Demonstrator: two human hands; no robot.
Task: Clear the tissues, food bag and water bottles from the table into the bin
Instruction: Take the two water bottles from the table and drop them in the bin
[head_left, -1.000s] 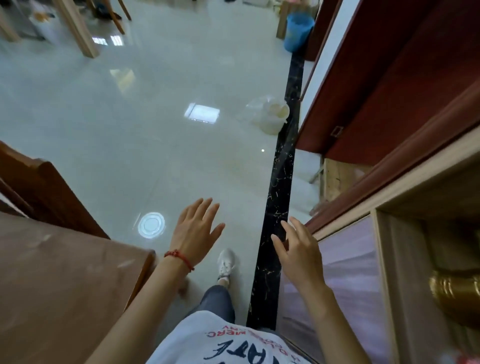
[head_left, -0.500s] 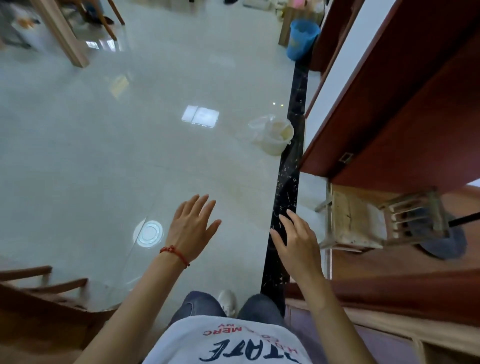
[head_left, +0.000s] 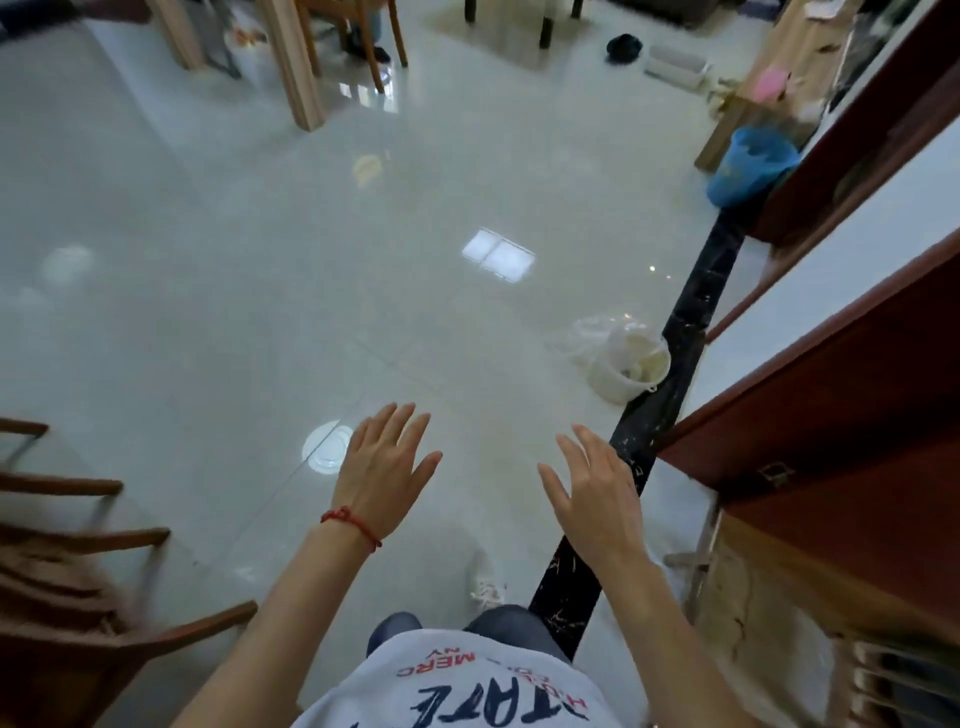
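Observation:
My left hand (head_left: 387, 467), with a red string at the wrist, hovers over the shiny pale floor, fingers spread and holding nothing. My right hand (head_left: 592, 488) is held out beside it, also spread and holding nothing. A small white bin (head_left: 626, 364) lined with a clear plastic bag stands on the floor ahead to the right, beside a black marble strip (head_left: 691, 332); pale rubbish shows inside it. A blue bin (head_left: 750, 166) stands farther off by the right wall. No tissues, food bag or water bottles are in view on any table.
Dark red wooden door panels (head_left: 841, 415) line the right side. A wooden chair (head_left: 78, 587) is at the lower left. Table legs and chairs (head_left: 296, 62) stand far ahead on the left. An old wooden stool (head_left: 748, 618) sits at the lower right.
The view has swung up and forward: the brown table at the left has dropped out of sight, and more floor and the far furniture show. Both hands stay spread and holding nothing.

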